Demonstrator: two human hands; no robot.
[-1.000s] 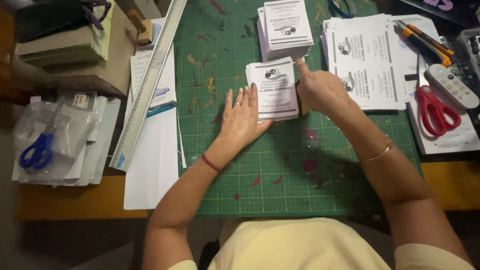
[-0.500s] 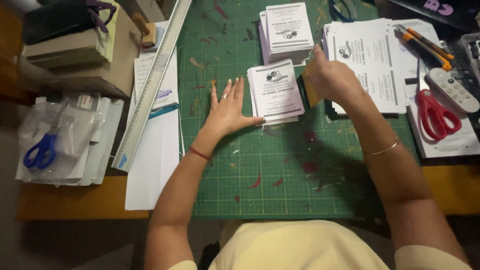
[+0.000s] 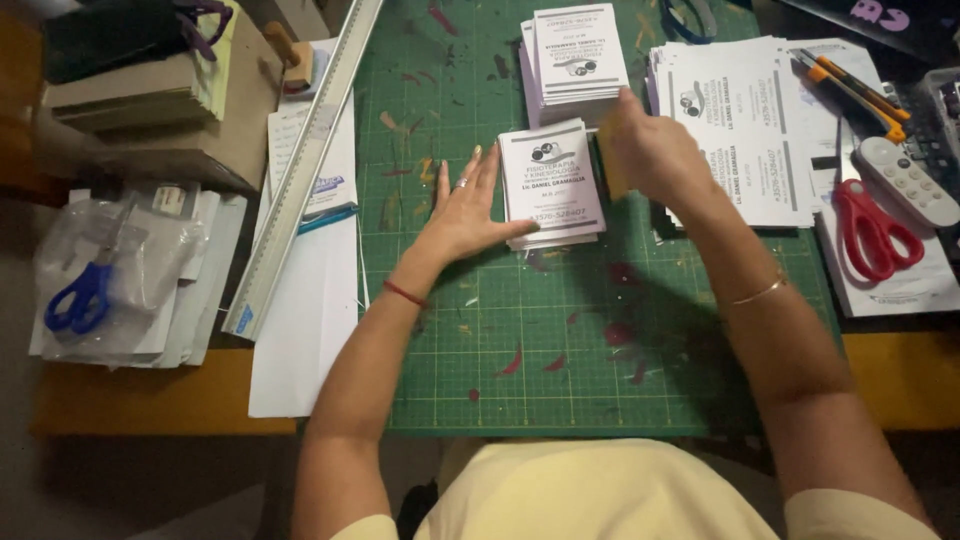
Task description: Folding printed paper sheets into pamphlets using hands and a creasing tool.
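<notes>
A small stack of white printed cards (image 3: 550, 180) lies on the green cutting mat (image 3: 560, 340). My left hand (image 3: 465, 210) lies flat on the mat, fingers spread, with the fingertips pressed against the stack's left edge. My right hand (image 3: 655, 150) is at the stack's right edge, its fingers curled around a small yellowish flat piece (image 3: 610, 165) held upright against the cards. A second, taller stack of the same cards (image 3: 580, 50) sits just behind. Larger uncut printed sheets (image 3: 740, 120) lie to the right, partly under my right hand.
A long metal ruler (image 3: 305, 160) runs along the mat's left edge over white paper (image 3: 310, 320). Red scissors (image 3: 870, 225), a white remote control (image 3: 905, 180) and orange utility knives (image 3: 850, 85) lie right. Cardboard boxes (image 3: 150, 110) and bagged blue scissors (image 3: 80, 295) sit left.
My right hand has gone from the top right of the near stack to its right edge, now with the yellowish piece in it. My left hand has stayed at the left edge.
</notes>
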